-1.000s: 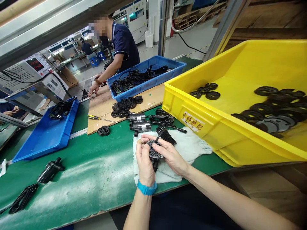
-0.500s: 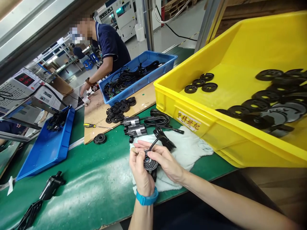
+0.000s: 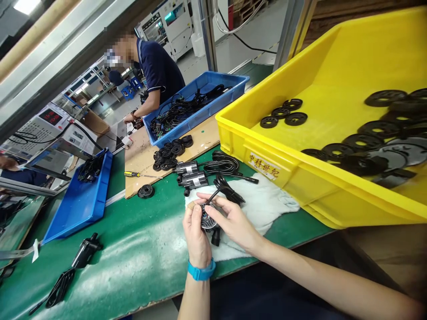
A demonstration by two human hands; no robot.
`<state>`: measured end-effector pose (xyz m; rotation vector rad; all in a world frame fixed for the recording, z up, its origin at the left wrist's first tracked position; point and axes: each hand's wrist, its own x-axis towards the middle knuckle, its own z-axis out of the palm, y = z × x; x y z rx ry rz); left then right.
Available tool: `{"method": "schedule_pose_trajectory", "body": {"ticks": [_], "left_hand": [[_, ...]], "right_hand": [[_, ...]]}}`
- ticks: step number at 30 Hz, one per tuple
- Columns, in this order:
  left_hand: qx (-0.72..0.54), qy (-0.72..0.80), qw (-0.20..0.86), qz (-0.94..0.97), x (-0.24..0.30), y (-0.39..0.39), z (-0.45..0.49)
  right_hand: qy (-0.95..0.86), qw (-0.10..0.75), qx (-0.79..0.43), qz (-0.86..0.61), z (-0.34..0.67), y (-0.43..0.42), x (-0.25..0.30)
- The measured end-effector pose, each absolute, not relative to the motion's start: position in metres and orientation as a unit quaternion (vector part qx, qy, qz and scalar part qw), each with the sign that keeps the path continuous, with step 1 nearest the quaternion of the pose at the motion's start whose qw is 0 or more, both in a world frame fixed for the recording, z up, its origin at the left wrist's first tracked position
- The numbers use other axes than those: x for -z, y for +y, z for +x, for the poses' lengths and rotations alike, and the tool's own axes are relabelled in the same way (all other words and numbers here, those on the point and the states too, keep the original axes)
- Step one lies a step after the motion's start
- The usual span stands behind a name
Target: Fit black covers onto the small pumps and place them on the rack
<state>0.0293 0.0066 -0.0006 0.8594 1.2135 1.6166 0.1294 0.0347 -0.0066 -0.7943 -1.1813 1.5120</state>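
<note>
Both my hands hold a small black pump [image 3: 209,222] with a slotted round face, over a white cloth [image 3: 267,202] on the green bench. My left hand [image 3: 195,233], with a blue wristband, grips its left side. My right hand [image 3: 233,222] closes over its right side, fingers on the face. Its coiled black cable [image 3: 228,189] trails up onto the cloth. Two more pumps [image 3: 192,174] with coiled cable lie just beyond the cloth.
A big yellow bin [image 3: 267,146] with black round covers stands at the right. A blue bin [image 3: 200,115] of cabled parts, a pile of black covers [image 3: 170,153], a screwdriver [image 3: 133,174], a blue tray [image 3: 80,200] and another pump [image 3: 85,251] lie left. A person works at the back.
My hands stay closed on the pump with small finger shifts on its face. The view has drifted a little; the person at the back has pulled a hand in.
</note>
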Motion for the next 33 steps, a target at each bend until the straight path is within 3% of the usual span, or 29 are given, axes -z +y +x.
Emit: {"method": "schedule_pose_trajectory", "body": {"ticks": [11, 20, 33], "left_hand": [[-0.638, 0.481, 0.43, 0.421, 0.023, -0.003, 0.031], [-0.639, 0.49, 0.478, 0.352, 0.031, -0.011, 0.025], [-0.682, 0.413, 0.459, 0.391, 0.032, 0.0, 0.023]], "right_hand": [[-0.459, 0.47, -0.693, -0.298, 0.137, 0.031, 0.011], [-0.425, 0.448, -0.748, -0.243, 0.137, 0.043, 0.015], [-0.469, 0.464, -0.712, -0.239, 0.129, 0.047, 0.009]]}}
